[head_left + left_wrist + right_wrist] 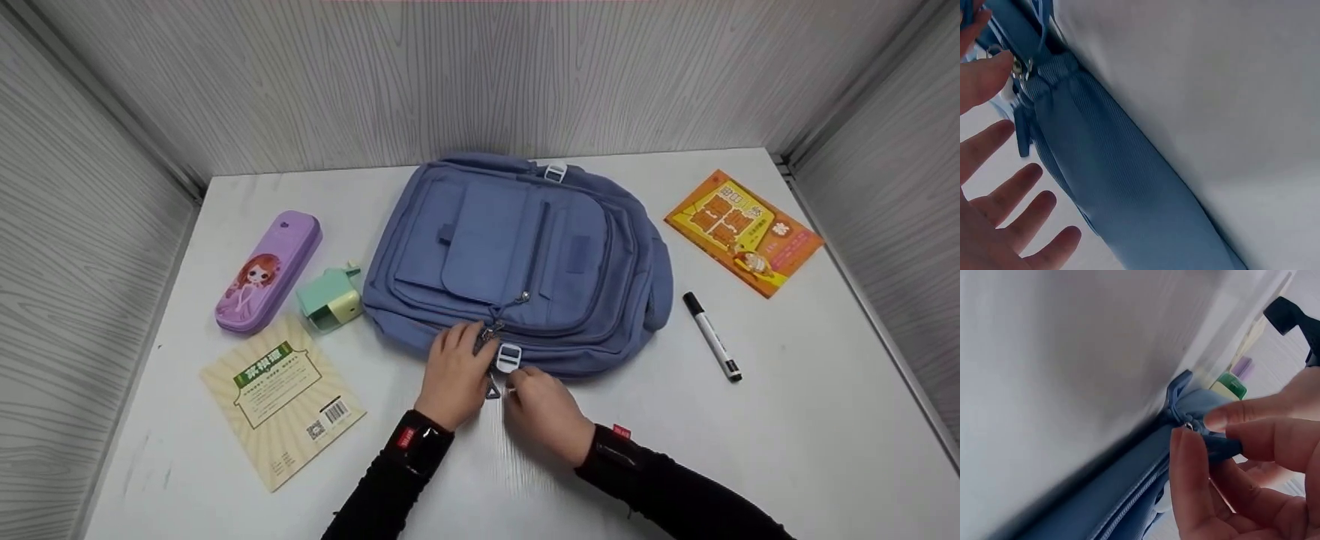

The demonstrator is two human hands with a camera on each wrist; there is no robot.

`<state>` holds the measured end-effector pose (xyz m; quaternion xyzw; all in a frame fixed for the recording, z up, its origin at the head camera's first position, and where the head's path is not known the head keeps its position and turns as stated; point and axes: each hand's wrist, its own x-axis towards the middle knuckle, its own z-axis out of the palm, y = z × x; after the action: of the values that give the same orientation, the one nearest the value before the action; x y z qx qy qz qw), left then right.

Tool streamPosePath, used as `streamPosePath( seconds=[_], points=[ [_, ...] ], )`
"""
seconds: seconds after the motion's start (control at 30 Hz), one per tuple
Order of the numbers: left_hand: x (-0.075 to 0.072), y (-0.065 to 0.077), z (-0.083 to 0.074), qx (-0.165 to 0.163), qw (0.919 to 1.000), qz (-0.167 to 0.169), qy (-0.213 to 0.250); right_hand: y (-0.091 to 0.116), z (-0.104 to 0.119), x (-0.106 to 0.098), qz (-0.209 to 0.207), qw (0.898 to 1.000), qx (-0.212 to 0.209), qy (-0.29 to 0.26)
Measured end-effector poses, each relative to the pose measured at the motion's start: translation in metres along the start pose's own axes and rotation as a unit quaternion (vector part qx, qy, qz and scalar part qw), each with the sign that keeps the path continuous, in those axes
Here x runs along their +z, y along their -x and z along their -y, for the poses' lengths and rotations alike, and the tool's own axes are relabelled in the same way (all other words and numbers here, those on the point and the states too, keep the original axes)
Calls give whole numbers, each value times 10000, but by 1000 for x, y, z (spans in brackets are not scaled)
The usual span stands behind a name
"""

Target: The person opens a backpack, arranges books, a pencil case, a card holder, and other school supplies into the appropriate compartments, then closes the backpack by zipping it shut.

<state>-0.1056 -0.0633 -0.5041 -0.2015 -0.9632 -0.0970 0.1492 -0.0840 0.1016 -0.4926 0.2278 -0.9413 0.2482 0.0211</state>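
A blue backpack lies flat on the table, its front pocket facing up. My left hand rests at the backpack's near edge; the left wrist view shows its fingers spread, with the thumb against the zipper end. Just to the right, my right hand pinches a blue zipper pull between thumb and fingertips. A zipper track runs along the bag's side in the right wrist view. Beside the hands sits a white strap buckle.
Left of the backpack lie a purple pencil case, a green and yellow pencil sharpener and a cream booklet. On the right are an orange booklet and a black-and-white marker. Wood-grain panels enclose the table's back and sides.
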Motion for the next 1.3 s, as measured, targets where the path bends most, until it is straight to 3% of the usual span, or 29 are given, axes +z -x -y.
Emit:
streamPosePath(
  seconds=[0.2, 0.33, 0.6, 0.93, 1.3],
  points=[
    [8, -4, -7, -79, 9987, -342, -362, -1, -7, -5, -185, 9996, -186, -47],
    [14, -5, -8, -75, 9974, -663, -286, 2, -15, -9, -301, 9992, -232, -110],
    [16, -5, -8, -2, 9971, -763, -69, 15, -37, -30, -512, 9986, -102, -105],
    [10, -8, -1, 174, 9983, -519, 196, 31, -60, -66, -469, 9948, 886, -165],
    [6, -6, 22, 389, 9965, -212, 707, 36, -80, -95, -803, 9899, 1167, -31]
  ],
)
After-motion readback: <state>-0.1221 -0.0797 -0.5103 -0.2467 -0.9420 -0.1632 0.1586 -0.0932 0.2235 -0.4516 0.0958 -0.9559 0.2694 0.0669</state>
